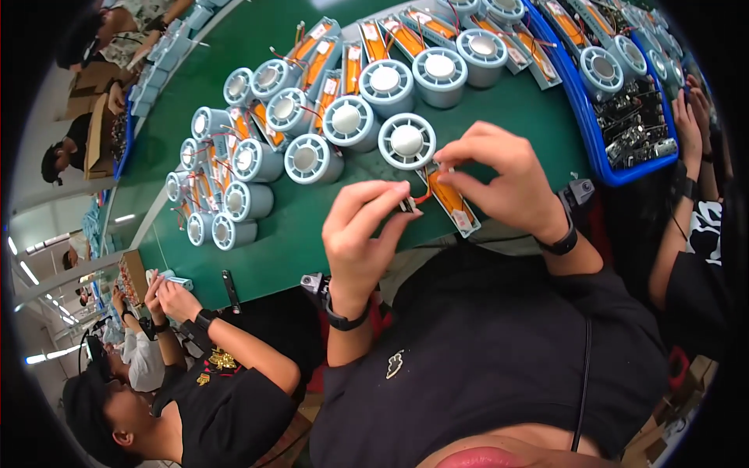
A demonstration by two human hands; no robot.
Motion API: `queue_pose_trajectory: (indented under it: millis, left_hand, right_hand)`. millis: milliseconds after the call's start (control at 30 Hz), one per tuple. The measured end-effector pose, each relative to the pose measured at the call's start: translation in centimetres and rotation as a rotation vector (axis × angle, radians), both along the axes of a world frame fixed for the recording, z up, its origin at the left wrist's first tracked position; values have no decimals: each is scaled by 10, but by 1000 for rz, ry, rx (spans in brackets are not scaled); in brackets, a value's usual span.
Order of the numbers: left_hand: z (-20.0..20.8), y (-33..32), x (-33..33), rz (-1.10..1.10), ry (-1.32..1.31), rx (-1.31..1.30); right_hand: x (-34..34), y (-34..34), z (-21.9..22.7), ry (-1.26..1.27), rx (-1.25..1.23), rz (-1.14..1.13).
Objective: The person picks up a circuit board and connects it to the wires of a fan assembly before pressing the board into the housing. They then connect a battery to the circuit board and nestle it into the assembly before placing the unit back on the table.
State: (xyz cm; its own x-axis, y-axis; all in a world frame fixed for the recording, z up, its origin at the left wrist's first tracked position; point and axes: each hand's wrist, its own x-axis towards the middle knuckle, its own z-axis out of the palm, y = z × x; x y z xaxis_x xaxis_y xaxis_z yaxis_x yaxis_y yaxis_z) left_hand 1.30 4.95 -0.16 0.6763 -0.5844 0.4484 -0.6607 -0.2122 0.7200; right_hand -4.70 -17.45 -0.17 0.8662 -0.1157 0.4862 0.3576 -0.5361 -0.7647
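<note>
Pale-blue unit (418, 161): lies on the green table (308, 212), long axis slanting from round head (407, 140), far left, to orange-lined handle (452, 201), near right. Nearer: right hand (503, 168), fingertips (446, 156) pinched over the handle's far end; cannot tell on what. In the left hand (359, 226), just leftward, gripped: small dark part (407, 204) with red wire (424, 198).

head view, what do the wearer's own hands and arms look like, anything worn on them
The left hand and right hand are ungloved. Each wrist wears a black wristband, with a small grey, block-shaped device beside it. The black sleeves stop well short of the wrists.
</note>
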Motion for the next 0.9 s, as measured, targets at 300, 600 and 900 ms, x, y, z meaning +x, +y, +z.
queue_pose_trajectory:
  millis: [300,600,900]
  left_hand:
    - [-2,2,2,57,-47,-62]
    - [-10,-7,6,-19,-105,-72]
    - [0,-10,0,66,-50,37]
  right_hand:
    - [-10,-14,10,310,138,101]
    - [-10,2,12,326,166,187]
    - [6,15,6,-25,-17,202]
